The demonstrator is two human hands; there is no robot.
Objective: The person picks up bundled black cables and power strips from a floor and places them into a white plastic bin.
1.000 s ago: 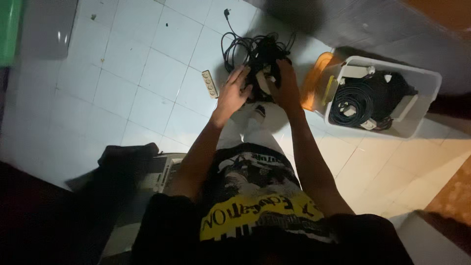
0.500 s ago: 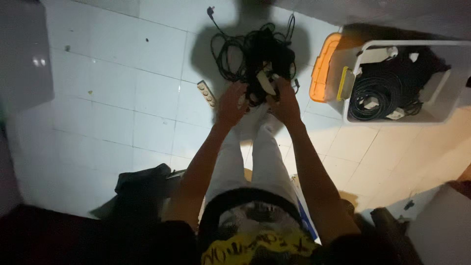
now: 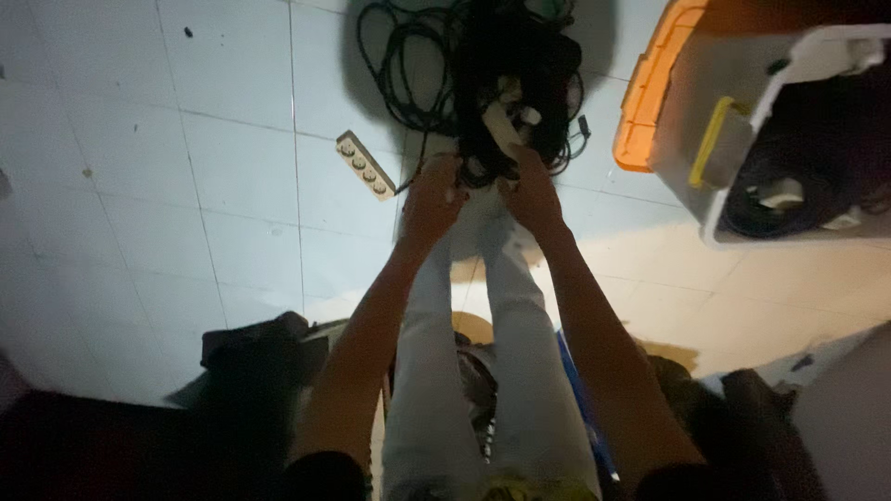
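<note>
White tiled floor, dim. Left hand and right hand both closed on the near edge of the black cable tangle, power strip just left of it. Step: sorting cables; next needs one strand pulled free.

Cables, power strip on tiled floor

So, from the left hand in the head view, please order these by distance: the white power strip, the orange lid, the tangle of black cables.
From the left hand:
1. Tangle of black cables, just ahead of the fingertips, touching or nearly so.
2. White power strip, on the tiles to the hand's left.
3. Orange lid, far to the right, beside the clear bin.
</note>
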